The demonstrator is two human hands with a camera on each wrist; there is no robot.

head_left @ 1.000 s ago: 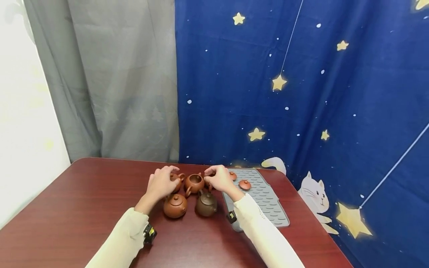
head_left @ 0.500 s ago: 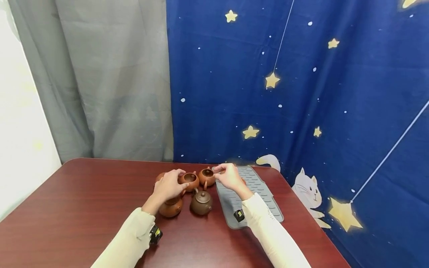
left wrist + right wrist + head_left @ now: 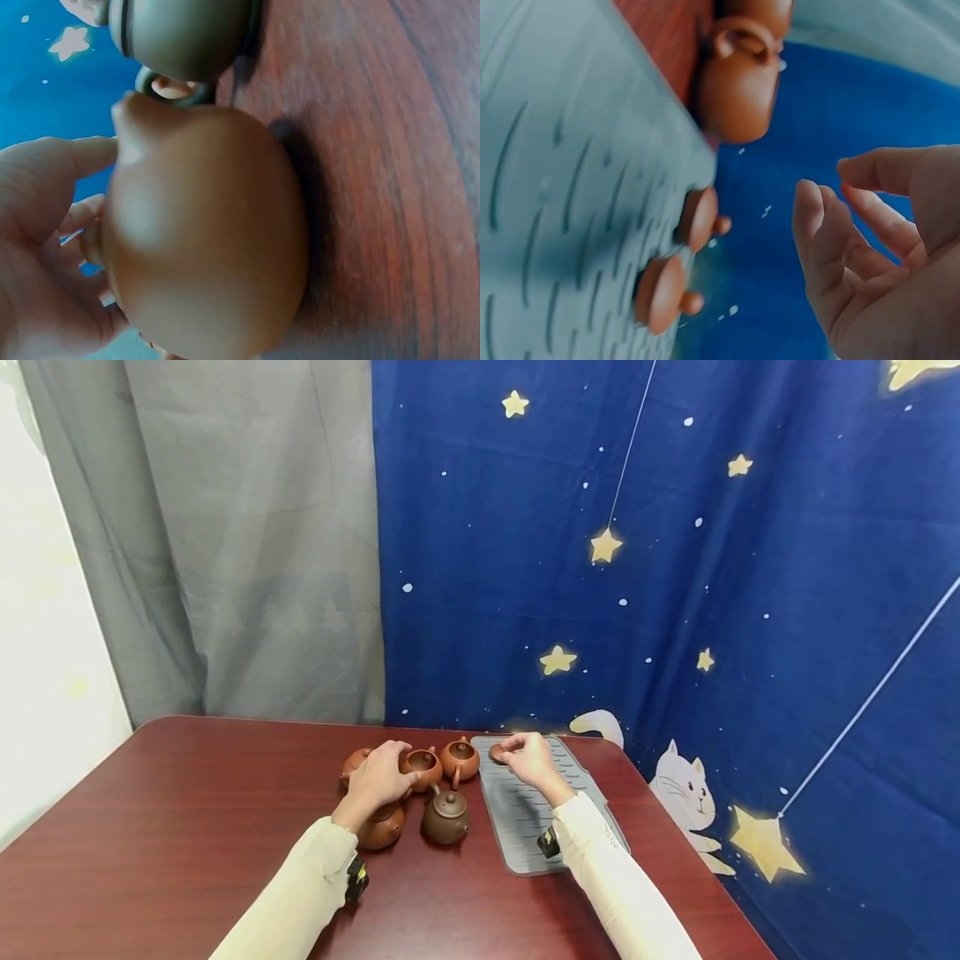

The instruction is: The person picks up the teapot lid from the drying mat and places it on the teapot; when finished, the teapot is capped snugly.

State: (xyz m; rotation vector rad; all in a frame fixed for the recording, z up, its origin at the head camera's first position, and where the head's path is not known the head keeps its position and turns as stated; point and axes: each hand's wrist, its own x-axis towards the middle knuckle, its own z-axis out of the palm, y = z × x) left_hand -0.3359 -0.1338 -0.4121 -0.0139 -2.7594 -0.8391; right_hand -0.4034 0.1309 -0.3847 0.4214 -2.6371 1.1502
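Note:
My left hand (image 3: 377,778) reaches over a lidded brown teapot (image 3: 379,827). Its thumb and fingers curve at the left side of an orange-brown teapot (image 3: 426,777) whose top is uncovered. In the left wrist view, the lidded teapot (image 3: 202,240) hides what the fingertips touch. My right hand (image 3: 529,758) hovers over the grey mat (image 3: 525,847), beside a small lid (image 3: 496,753). In the right wrist view, its loosely bent fingers have nothing visible between them; two lids, one nearer (image 3: 658,296) and one farther (image 3: 697,217), lie on the mat, knobs up.
Another uncovered orange-brown teapot (image 3: 459,762) stands between the left hand and the mat. A dark brown lidded teapot (image 3: 446,818) is in front. One more teapot (image 3: 351,764) is partly behind the left hand. Curtains hang behind the table (image 3: 187,827).
The right hand has moved right, from an uncovered teapot to over the mat. The left hand has shifted right, from the leftmost teapot to the uncovered one beside it. The head view has turned slightly.

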